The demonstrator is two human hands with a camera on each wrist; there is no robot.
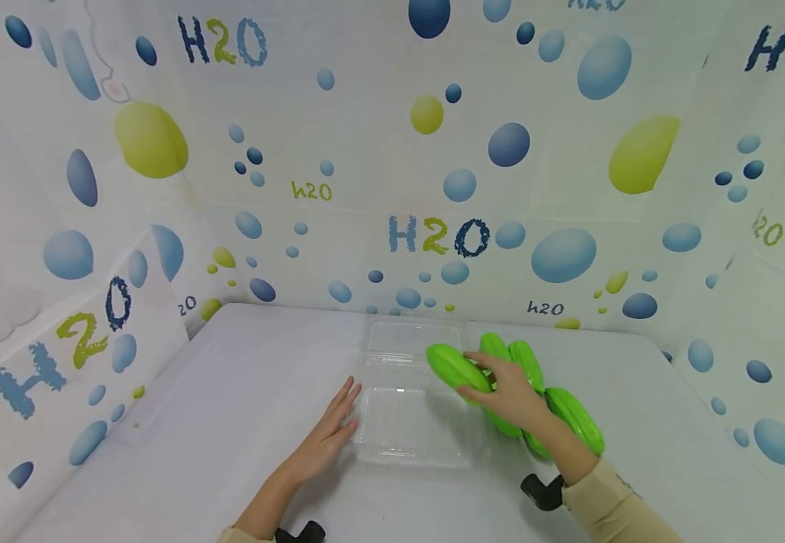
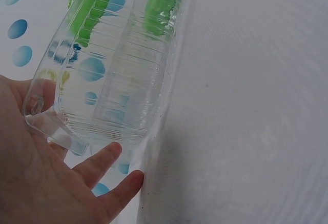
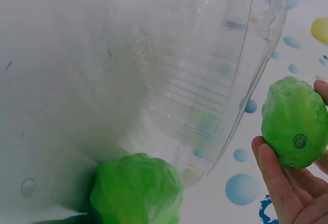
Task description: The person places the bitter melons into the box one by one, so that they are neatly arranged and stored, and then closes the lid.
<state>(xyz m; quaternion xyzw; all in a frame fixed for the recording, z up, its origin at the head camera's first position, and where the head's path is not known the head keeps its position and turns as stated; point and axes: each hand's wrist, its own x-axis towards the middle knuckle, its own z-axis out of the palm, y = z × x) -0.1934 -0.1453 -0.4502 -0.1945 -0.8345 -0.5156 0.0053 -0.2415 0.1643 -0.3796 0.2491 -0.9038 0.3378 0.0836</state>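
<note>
A clear plastic clamshell container [image 1: 399, 455] lies unfolded on the white table, its lid half [image 1: 414, 326] toward the wall. At its left side is my left hand [image 1: 324, 437], fingers extended; in the left wrist view the hand [image 2: 56, 183] appears to touch the corner of the container [image 2: 110, 126]. Above the container's right side, my right hand [image 1: 517, 396] grips a glossy green cucumber [image 1: 453, 363] between thumb and fingers. The right wrist view shows that cucumber [image 3: 292, 121] end-on, raised clear of the container [image 3: 195, 55].
Several more green cucumbers lie in a group to the container's right, among them one cucumber [image 1: 574, 418] beside my right wrist and another [image 1: 528, 363] farther back. Behind the table [image 1: 229, 377] hangs a white curtain [image 1: 365, 151] printed with blue and yellow-green drops.
</note>
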